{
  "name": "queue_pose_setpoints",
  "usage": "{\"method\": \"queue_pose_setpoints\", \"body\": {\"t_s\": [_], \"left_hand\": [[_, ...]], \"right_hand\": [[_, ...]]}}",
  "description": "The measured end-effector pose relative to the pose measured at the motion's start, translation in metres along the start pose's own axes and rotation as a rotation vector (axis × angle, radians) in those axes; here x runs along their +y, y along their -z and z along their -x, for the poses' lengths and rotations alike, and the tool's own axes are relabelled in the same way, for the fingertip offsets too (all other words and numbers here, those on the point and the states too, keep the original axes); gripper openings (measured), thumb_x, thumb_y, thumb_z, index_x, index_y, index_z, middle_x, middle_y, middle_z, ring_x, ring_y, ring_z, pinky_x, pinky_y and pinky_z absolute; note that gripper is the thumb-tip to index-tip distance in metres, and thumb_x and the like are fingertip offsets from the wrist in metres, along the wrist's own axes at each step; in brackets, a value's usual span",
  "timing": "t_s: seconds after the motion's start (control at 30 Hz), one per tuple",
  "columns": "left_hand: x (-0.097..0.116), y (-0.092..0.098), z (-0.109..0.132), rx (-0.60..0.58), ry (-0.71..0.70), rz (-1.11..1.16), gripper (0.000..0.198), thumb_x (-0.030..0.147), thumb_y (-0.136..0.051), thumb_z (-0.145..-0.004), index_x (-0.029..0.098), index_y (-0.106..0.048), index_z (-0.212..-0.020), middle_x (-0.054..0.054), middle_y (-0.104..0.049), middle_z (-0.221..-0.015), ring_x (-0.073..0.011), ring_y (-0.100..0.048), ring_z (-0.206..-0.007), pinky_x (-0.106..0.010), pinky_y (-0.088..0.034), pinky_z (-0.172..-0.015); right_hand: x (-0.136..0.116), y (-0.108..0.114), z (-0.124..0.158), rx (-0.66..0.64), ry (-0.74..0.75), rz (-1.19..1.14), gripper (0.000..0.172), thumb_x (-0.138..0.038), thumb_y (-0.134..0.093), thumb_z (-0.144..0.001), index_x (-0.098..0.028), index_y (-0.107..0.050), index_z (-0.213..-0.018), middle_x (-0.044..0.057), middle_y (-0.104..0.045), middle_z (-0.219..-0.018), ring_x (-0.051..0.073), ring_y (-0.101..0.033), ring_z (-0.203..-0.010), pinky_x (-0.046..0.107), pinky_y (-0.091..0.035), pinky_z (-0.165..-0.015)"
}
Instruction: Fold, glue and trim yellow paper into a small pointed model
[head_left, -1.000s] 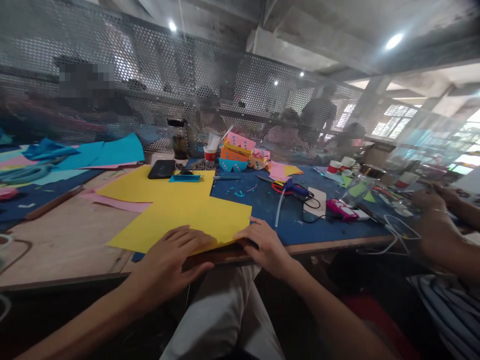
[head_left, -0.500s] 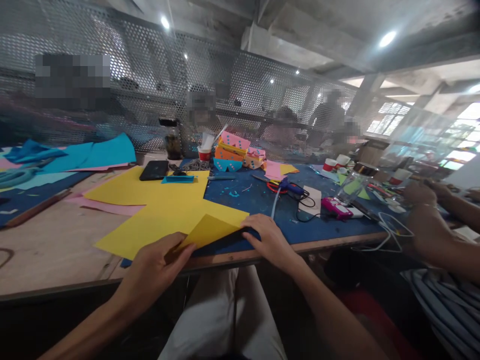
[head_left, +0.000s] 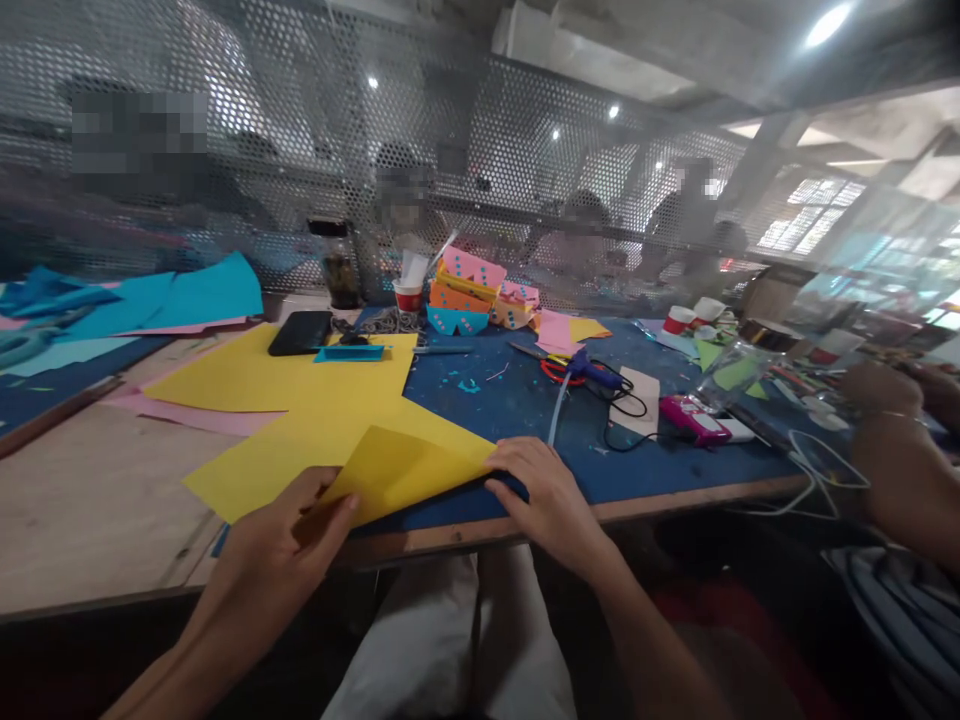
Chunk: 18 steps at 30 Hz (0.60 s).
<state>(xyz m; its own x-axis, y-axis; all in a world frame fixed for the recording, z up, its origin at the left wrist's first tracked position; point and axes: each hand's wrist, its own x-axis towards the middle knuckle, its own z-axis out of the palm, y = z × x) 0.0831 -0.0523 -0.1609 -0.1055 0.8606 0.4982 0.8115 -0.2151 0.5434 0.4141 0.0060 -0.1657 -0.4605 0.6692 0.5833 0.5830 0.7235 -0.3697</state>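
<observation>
A yellow sheet of paper [head_left: 409, 465] is folded over at the table's front edge. My left hand [head_left: 289, 535] pinches the left part of its raised flap between thumb and fingers. At the fold's right corner, my right hand [head_left: 536, 490] has its fingertips closed on the paper; the thumb sits just below. More of the yellow paper spreads flat behind, with a black phone [head_left: 300, 332] and a folded blue paper strip [head_left: 349, 353] resting on it. Pink paper [head_left: 202, 409] peeks out beneath on the left.
Beyond the blue mat [head_left: 487, 400] stand a dark jar [head_left: 339, 265], a red-and-white cup [head_left: 409, 295] and dotted paper pieces [head_left: 469, 290]. A blue glue gun [head_left: 592, 370], scissors [head_left: 547, 362] and a clear jar [head_left: 750, 365] lie rightward. Another person's arm [head_left: 900, 450] rests at right.
My left hand has moved left and slightly down with the flap, which now lies lower and wider. My right hand stays at the right corner. The camera view has shifted slightly.
</observation>
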Motion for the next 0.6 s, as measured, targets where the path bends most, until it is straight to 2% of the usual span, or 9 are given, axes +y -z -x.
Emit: {"method": "queue_pose_setpoints", "body": {"t_s": [0.17, 0.23, 0.33, 0.43, 0.53, 0.6], "left_hand": [[-0.014, -0.004, 0.002, -0.018, 0.008, -0.073, 0.037, 0.062, -0.062, -0.106, 0.037, -0.070, -0.131, -0.001, -0.089, -0.120, -0.0310, -0.089, -0.102, -0.035, -0.071, -0.079], [-0.017, -0.005, 0.004, -0.009, 0.012, -0.098, 0.045, 0.061, -0.061, -0.108, 0.042, -0.065, -0.148, -0.002, -0.086, -0.137, -0.0326, -0.088, -0.112, -0.039, -0.073, -0.085], [-0.016, -0.006, 0.006, 0.000, 0.035, -0.137, 0.059, 0.061, -0.060, -0.109, 0.050, -0.052, -0.166, -0.001, -0.085, -0.142, -0.0342, -0.088, -0.114, -0.044, -0.075, -0.089], [-0.011, -0.009, 0.008, 0.012, 0.037, -0.127, 0.056, 0.062, -0.058, -0.110, 0.057, -0.052, -0.165, 0.004, -0.086, -0.139, -0.0346, -0.088, -0.116, -0.046, -0.075, -0.092], [-0.005, -0.011, 0.011, 0.017, 0.038, -0.093, 0.047, 0.059, -0.061, -0.109, 0.063, -0.060, -0.156, 0.010, -0.085, -0.142, -0.0343, -0.086, -0.123, -0.047, -0.073, -0.103], [-0.003, -0.013, 0.013, 0.046, 0.073, -0.094, 0.047, 0.058, -0.061, -0.109, 0.065, -0.061, -0.156, 0.011, -0.084, -0.144, -0.0344, -0.085, -0.124, -0.049, -0.071, -0.108]], "right_hand": [[-0.003, -0.001, 0.001, 0.039, -0.017, 0.023, 0.015, -0.014, -0.075, -0.108, -0.025, -0.076, -0.118, 0.007, -0.085, -0.121, 0.030, -0.077, -0.125, 0.048, -0.061, -0.109], [-0.004, -0.001, 0.001, 0.042, -0.025, 0.025, 0.013, -0.014, -0.074, -0.109, -0.026, -0.076, -0.116, 0.007, -0.085, -0.119, 0.029, -0.077, -0.125, 0.048, -0.061, -0.109], [-0.005, -0.002, 0.002, 0.039, -0.037, 0.018, 0.013, -0.015, -0.073, -0.109, -0.026, -0.074, -0.116, 0.007, -0.084, -0.119, 0.030, -0.076, -0.129, 0.049, -0.062, -0.110], [-0.006, -0.002, 0.003, 0.040, -0.042, 0.002, 0.014, -0.015, -0.069, -0.111, -0.026, -0.073, -0.118, 0.008, -0.083, -0.119, 0.031, -0.076, -0.128, 0.051, -0.064, -0.109], [-0.007, -0.004, 0.005, 0.059, -0.047, -0.011, 0.016, -0.015, -0.067, -0.111, -0.028, -0.071, -0.121, 0.008, -0.084, -0.119, 0.032, -0.077, -0.124, 0.053, -0.065, -0.107], [-0.007, -0.005, 0.006, 0.075, -0.054, -0.015, 0.020, -0.015, -0.066, -0.111, -0.029, -0.071, -0.125, 0.008, -0.083, -0.120, 0.032, -0.077, -0.125, 0.054, -0.066, -0.107]]}}
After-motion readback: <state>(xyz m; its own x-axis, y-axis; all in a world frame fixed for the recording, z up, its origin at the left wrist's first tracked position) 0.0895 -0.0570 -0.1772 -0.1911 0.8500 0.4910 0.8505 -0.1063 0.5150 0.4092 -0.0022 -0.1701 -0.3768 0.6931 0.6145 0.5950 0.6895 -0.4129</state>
